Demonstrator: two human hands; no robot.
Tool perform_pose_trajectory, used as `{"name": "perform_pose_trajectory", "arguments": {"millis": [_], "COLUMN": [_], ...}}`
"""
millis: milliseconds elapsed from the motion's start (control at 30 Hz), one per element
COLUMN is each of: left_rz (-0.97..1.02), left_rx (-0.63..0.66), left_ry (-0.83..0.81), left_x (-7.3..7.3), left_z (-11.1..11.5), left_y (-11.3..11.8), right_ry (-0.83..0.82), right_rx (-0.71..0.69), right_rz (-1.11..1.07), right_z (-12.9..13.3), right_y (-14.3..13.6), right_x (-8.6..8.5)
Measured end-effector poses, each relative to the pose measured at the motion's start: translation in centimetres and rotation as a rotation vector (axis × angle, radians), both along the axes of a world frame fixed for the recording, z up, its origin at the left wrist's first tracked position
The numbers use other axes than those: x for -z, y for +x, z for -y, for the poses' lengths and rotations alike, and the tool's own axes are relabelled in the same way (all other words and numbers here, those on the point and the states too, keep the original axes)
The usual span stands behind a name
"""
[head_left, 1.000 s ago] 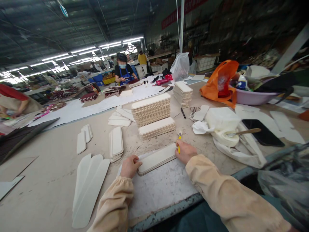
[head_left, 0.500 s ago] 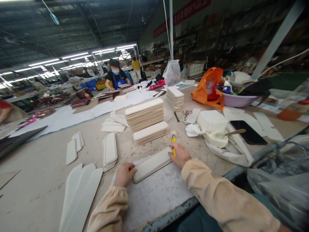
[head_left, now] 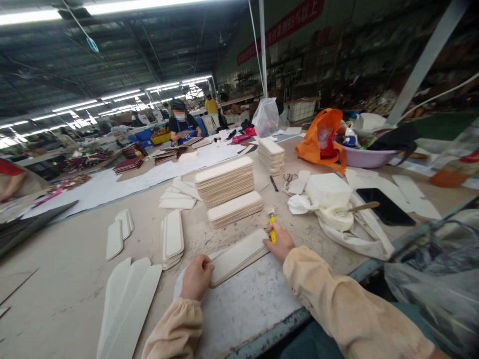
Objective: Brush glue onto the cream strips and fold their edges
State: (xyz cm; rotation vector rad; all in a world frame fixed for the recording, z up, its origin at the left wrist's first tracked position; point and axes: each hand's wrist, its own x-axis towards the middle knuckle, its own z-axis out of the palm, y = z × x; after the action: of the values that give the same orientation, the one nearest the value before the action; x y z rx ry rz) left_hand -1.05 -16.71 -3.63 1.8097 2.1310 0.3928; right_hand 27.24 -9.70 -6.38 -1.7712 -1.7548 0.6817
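A small stack of long, white, round-ended strips lies before me, its top piece slightly askew over those beneath. At its left end, my left hand is closed, thumb and forefinger on the edge of the top strip. My right hand grips a yellow-handled brush, bristles pointing up and away, while its fingertips touch the strips' right end. Behind the hands stand two taller piles of similar strips, a big pile and a lower pile. A smaller pile sits to the left.
On the right are a white tub with a wooden stick, a black phone, scissors and a purple basin. Long white pieces lie at left. A co-worker works across the table.
The top strip has turned slightly out of line with the strips below. My left hand has shifted a little at its end. The brush tilts slightly differently. The co-worker's hands have moved.
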Motion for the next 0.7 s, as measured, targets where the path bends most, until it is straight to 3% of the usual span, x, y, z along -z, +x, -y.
{"name": "perform_pose_trajectory", "arguments": {"millis": [167,333,533,700], "left_rz": [0.397,0.783,1.208,1.347], "left_rx": [0.000,-0.080,-0.164,-0.182], "left_ry": [0.138,0.288,0.454,0.455], "left_x": [-1.3,-3.8,-6.4,-7.5], "left_z": [1.3,2.9,4.0,5.0], "left_y": [0.9,2.5,4.4,5.8], "right_ry": [0.074,0.209,0.128,0.056], "right_rx": [0.039,-0.042,-0.022,0.016], "right_rz": [-0.154,-0.557,-1.146,-1.359], "right_z": [-0.1,0.3,1.0,2.2], "right_y": [0.5,0.7,0.3,0.5], "right_x": [0.1,-1.3,-3.4,-5.9]}}
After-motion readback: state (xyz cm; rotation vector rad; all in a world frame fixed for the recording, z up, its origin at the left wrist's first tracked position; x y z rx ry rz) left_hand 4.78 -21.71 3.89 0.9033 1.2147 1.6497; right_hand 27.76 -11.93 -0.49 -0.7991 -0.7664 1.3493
